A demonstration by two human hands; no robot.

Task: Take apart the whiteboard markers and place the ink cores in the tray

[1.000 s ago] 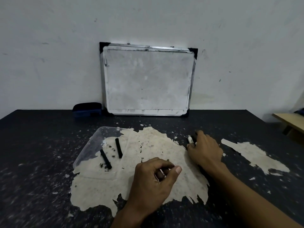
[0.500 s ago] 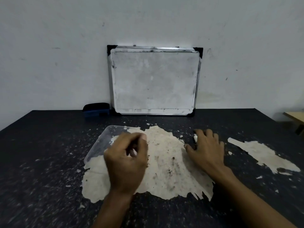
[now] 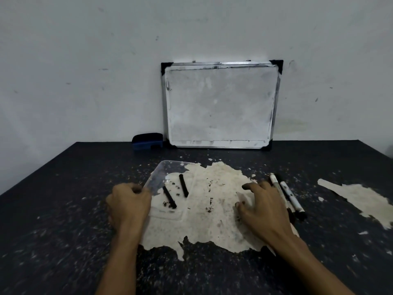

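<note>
Head view: dark speckled worktop (image 3: 63,199) with pale worn patches, seen from above the person's two bare hands. Left hand (image 3: 128,206) is curled at the near-left edge of a clear plastic tray (image 3: 157,177); its grip looks closed on the tray's rim, though the fingertips are hidden. Two black ink cores (image 3: 184,185) lie apart inside the tray, both angled. Right hand (image 3: 263,209) rests palm-down with fingers spread, its grip released and grasping nothing. Two whiteboard markers (image 3: 290,196) lie side by side just beside its far edge. At the back, a small whiteboard (image 3: 220,105) leans on the wall, with a blue eraser (image 3: 147,141) to its left.
</note>
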